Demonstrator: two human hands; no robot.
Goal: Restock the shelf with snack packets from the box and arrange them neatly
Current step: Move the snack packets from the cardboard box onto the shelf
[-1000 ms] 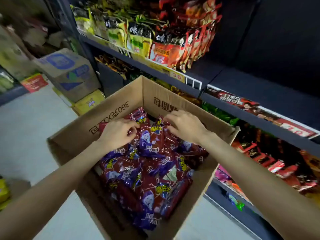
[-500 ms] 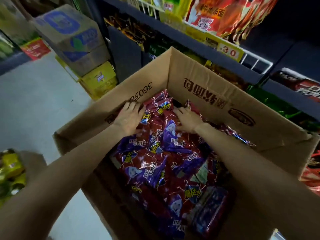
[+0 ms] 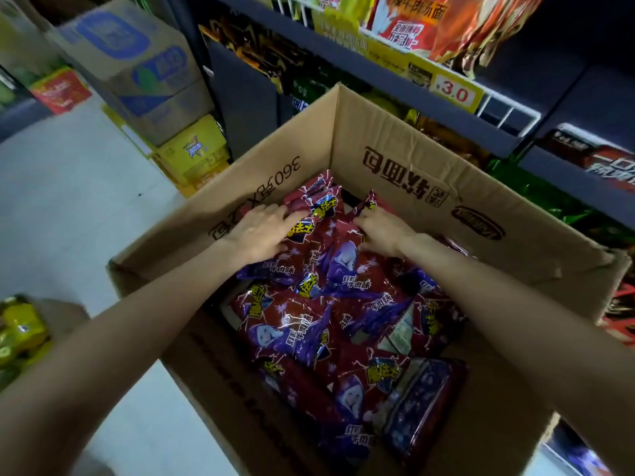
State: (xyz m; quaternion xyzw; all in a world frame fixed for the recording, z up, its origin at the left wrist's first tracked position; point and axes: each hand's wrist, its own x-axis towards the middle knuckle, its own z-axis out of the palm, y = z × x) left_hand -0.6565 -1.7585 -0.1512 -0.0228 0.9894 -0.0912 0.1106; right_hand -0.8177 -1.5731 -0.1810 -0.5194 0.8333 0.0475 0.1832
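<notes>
**Both hands down in the box, gathering packets at its far end**

The shelf (image 3: 385, 68) runs across the upper right of the frame, stocked with bright bags behind a yellow price strip. Below it, filling the centre, stands the open cardboard box (image 3: 405, 132), and inside lies a loose heap of red-and-purple snack packets (image 3: 309, 324), overlapping at all angles.

These packets look light, puffed and crinkly; the glossy film is likely slippery, and the contents probably crush under a hard squeeze (a judgement from their look alone). The crimped end seams or a flat palm on each side of a small stack seem the safest places to take hold.

The left hand (image 3: 259, 231) lies with fingers nearly straight, pressing flat on the packets by the box's left wall. The right hand (image 3: 383, 231) has its fingers curled onto a packet edge, apparently pinching it. The packets being gathered sit between and under the two grips, in the upper middle of the frame.
</notes>
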